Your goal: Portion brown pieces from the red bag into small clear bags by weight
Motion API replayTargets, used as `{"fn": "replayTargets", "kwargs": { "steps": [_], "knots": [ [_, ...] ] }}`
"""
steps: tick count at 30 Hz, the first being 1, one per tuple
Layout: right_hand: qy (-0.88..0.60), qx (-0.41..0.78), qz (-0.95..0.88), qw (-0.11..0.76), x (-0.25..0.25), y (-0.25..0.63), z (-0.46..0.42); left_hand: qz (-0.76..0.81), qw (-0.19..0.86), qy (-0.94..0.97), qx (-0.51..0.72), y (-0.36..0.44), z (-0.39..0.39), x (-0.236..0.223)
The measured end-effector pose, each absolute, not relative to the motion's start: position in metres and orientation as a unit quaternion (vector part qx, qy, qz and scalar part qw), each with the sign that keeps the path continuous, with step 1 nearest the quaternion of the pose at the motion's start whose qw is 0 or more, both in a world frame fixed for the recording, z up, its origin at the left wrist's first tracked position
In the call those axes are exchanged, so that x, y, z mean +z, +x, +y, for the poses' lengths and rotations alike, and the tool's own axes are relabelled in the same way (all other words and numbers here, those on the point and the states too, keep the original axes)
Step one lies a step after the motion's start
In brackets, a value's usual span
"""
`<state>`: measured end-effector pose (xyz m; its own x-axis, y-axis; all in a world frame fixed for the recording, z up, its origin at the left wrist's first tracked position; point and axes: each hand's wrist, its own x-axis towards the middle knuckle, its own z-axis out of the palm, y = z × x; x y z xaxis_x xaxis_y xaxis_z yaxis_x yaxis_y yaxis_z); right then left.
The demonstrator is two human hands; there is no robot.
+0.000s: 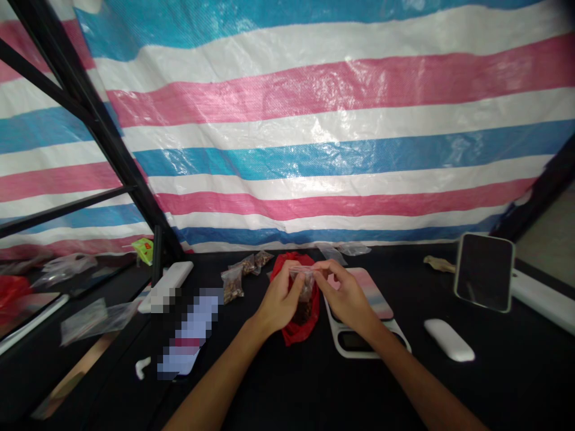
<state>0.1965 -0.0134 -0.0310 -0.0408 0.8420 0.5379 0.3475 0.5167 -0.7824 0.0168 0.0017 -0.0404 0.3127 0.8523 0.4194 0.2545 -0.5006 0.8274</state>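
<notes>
Both of my hands pinch the top edge of a small clear zip bag (307, 286) with some brownish contents low in it. My left hand (279, 298) grips its left side, and my right hand (344, 293) grips its right side. Directly beneath is an opened red plastic bag (291, 336) with dark brown bits inside, partly hidden by my hands. To the right, under my right forearm, lies a white kitchen scale (398, 329) with a shiny reflective plate. Several filled zip bags (232, 284) of brown pieces lie to the left of the red bag.
A phone (191, 335), an earbud (142, 367) and a white bar-shaped object (168, 286) lie on the left. At right are a white earbud case (449, 340) and a dark-screened device (484, 272). Flat clear bags (332, 252) lie at the back, before a striped tarp (314, 143).
</notes>
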Motion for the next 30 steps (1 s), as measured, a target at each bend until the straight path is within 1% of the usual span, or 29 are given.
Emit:
{"fn": "replayTargets", "kwargs": {
  "steps": [3,8,15,21,24,27,30],
  "knots": [
    [-0.431,0.227,-0.695,0.528,-0.0311,0.196,-0.0152,0.367,0.331,0.749,0.441,0.0162,0.0005,-0.0394],
    [-0.437,0.203,-0.688,0.543,-0.0302,0.1941,-0.0162,0.365,0.339,0.746,0.442,0.0179,-0.0011,-0.0388],
    [-0.423,0.202,-0.699,0.539,-0.0292,0.1928,-0.0171,0.364,0.353,0.745,0.434,0.0192,-0.0009,-0.0428],
    [-0.441,0.174,-0.707,0.524,-0.0306,0.1944,-0.0162,0.355,0.36,0.715,0.483,0.0217,0.0007,-0.043],
    [-0.448,0.16,-0.72,0.505,-0.0291,0.1947,-0.017,0.342,0.358,0.721,0.485,0.0239,0.0,-0.0416],
    [-0.455,0.136,-0.727,0.495,-0.0276,0.1945,-0.0185,0.332,0.351,0.723,0.494,0.0255,-0.001,-0.0403],
    [-0.459,0.118,-0.734,0.487,-0.0272,0.1948,-0.0199,0.32,0.335,0.712,0.528,0.0259,-0.0005,-0.0386]
  ]
}}
